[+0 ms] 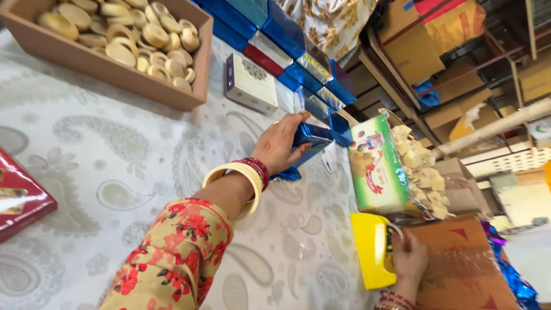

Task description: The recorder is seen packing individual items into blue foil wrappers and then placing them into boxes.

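My right hand [408,259], nearest the camera at lower right, is closed on the yellow tape dispenser [372,249] against the brown carton [459,267]. My left hand [279,144], farther in at centre, grips the shiny blue box [310,139], fingers over its near end; the box's long axis runs away right and far toward the row of blue boxes [298,57]. The left hand is the nearer one to that row. Right of it stands a green carton of pale blocks [379,166]. Far left sits a tray of round discs [115,69].
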